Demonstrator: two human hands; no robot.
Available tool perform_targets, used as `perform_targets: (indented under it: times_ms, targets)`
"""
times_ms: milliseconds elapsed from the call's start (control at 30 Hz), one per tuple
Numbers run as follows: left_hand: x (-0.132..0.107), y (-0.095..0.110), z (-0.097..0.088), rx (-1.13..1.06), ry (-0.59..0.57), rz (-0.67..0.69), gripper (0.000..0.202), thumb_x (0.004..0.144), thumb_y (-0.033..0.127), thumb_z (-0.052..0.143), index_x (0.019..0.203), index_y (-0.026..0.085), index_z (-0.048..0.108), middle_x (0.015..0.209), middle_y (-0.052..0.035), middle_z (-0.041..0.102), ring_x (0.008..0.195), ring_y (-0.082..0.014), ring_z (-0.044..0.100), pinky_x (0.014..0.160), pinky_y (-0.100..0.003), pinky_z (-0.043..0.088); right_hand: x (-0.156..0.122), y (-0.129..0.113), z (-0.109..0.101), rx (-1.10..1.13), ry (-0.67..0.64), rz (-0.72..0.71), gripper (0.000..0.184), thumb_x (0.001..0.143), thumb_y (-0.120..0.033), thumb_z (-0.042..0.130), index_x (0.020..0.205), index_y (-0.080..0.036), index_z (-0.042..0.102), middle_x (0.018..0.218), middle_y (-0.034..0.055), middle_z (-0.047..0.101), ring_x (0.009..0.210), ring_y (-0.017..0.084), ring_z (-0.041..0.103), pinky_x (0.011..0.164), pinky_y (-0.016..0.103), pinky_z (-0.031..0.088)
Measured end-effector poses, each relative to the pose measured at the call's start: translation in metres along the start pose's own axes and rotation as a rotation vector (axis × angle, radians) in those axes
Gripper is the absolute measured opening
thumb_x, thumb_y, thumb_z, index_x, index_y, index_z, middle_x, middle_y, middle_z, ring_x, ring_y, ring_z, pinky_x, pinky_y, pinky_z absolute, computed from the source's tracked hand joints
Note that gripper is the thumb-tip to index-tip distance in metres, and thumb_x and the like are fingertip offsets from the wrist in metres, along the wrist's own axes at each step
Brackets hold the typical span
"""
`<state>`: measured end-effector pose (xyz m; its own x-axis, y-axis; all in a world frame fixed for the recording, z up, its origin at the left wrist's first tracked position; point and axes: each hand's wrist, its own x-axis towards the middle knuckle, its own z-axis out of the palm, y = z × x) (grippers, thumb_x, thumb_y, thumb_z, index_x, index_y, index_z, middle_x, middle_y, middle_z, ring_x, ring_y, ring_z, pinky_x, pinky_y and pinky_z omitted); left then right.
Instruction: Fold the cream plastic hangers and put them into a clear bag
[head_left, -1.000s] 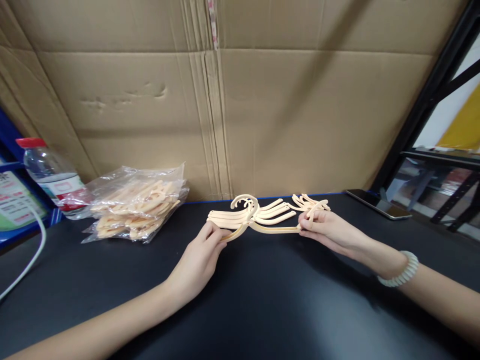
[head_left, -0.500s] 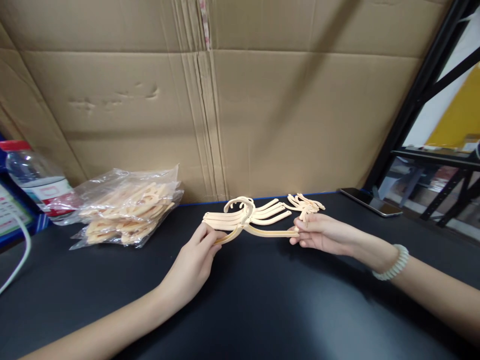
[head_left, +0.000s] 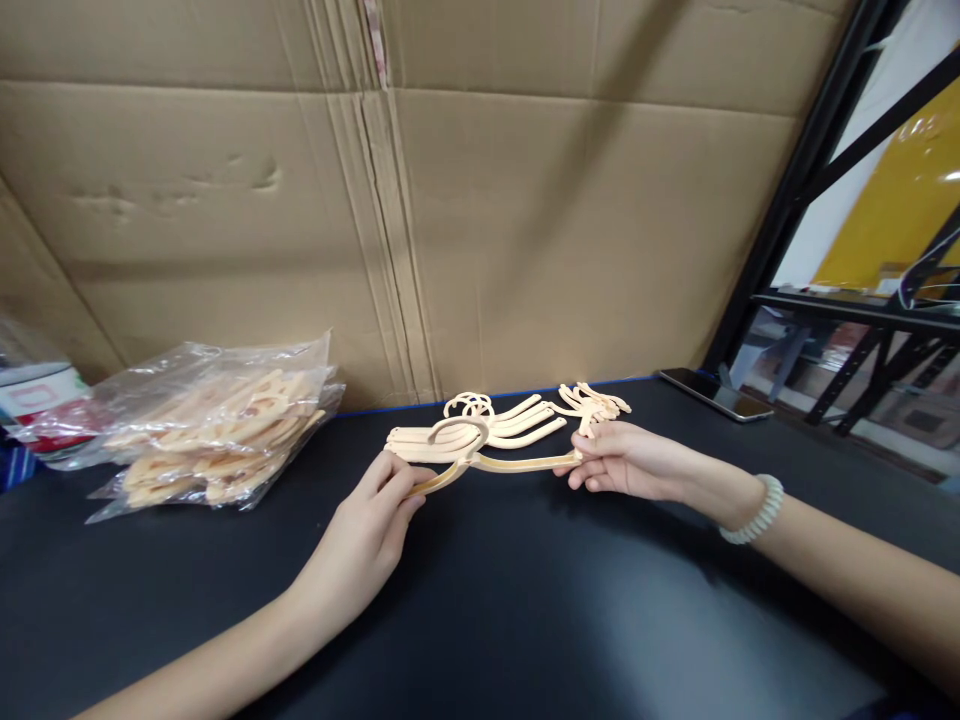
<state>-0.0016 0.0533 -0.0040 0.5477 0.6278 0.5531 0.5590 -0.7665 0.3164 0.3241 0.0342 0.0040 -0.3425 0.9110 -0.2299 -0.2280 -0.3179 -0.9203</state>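
A cream-coloured clothes hanger [head_left: 517, 464] is held up between my hands above the dark table, its hook tilted over. My left hand [head_left: 382, 510] pinches the left arm of this hanger. At the other end my right hand [head_left: 619, 460] closes its thumb and fingers around the arm's tip. A small cream piece [head_left: 586, 427] juts up by the right thumb; whether it is held or lies behind is hard to tell. Just behind lies a row of similar hangers [head_left: 525, 428]. To its right is a small heap of loose cream parts [head_left: 596, 400].
Clear plastic bags of cream parts [head_left: 225, 430] lie at the left, beside a bottle with a red and white label [head_left: 45, 400]. A phone [head_left: 716, 394] rests at the back right. Cardboard [head_left: 562, 220] walls off the back, and a black metal rack [head_left: 795, 210] stands at right.
The view has turned to the right, so things sit further left. The hanger's hook has tipped from upright to a flatter slant; both hands keep their hold.
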Motion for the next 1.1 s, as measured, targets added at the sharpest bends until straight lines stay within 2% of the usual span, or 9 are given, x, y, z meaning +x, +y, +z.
perform_targets:
  times_ms: [133, 367, 500, 833, 1100]
  targets:
    - [0.002, 0.002, 0.0, 0.001, 0.0, -0.008, 0.021, 0.095, 0.021, 0.039, 0.098, 0.021, 0.06, 0.087, -0.0028, 0.05, 0.08, -0.017, 0.054, 0.074, -0.027, 0.049, 0.0, 0.001, 0.003, -0.034, 0.044, -0.022, 0.025, 0.081, -0.025, 0.074, 0.076, -0.013, 0.053, 0.087, 0.0146, 0.073, 0.07, 0.014, 0.071, 0.062, 0.018, 0.057]
    - [0.001, 0.003, -0.001, 0.002, -0.007, -0.002, 0.021, 0.095, 0.02, 0.039, 0.1, 0.021, 0.059, 0.087, -0.0031, 0.049, 0.08, -0.0173, 0.055, 0.074, -0.026, 0.05, 0.0, 0.008, 0.01, -0.106, 0.117, -0.175, 0.033, 0.075, -0.032, 0.08, 0.073, -0.016, 0.051, 0.073, 0.0077, 0.071, 0.064, 0.014, 0.07, 0.065, 0.022, 0.058]
    - [0.0, 0.003, -0.001, 0.006, -0.003, -0.005, 0.02, 0.094, 0.019, 0.039, 0.098, 0.021, 0.059, 0.089, -0.0037, 0.05, 0.082, -0.0174, 0.055, 0.076, -0.026, 0.05, 0.003, 0.012, 0.01, -0.134, 0.141, -0.228, 0.037, 0.073, -0.035, 0.081, 0.074, -0.017, 0.049, 0.075, 0.008, 0.071, 0.064, 0.015, 0.07, 0.064, 0.024, 0.059]
    - [0.001, 0.006, -0.002, -0.002, -0.001, -0.004, 0.02, 0.094, 0.02, 0.038, 0.094, 0.02, 0.058, 0.086, -0.0037, 0.05, 0.077, -0.0167, 0.055, 0.073, -0.025, 0.05, 0.003, 0.014, 0.013, -0.173, 0.163, -0.293, 0.04, 0.07, -0.041, 0.082, 0.074, -0.017, 0.05, 0.07, 0.0061, 0.069, 0.066, 0.016, 0.07, 0.066, 0.027, 0.06]
    - [0.0, 0.005, -0.001, 0.003, 0.004, -0.014, 0.021, 0.094, 0.02, 0.038, 0.095, 0.02, 0.059, 0.086, -0.0038, 0.05, 0.077, -0.0165, 0.055, 0.072, -0.025, 0.05, 0.003, 0.014, 0.018, -0.158, 0.195, -0.346, 0.044, 0.064, -0.042, 0.085, 0.073, -0.017, 0.05, 0.066, 0.002, 0.067, 0.062, 0.015, 0.069, 0.062, 0.026, 0.06]
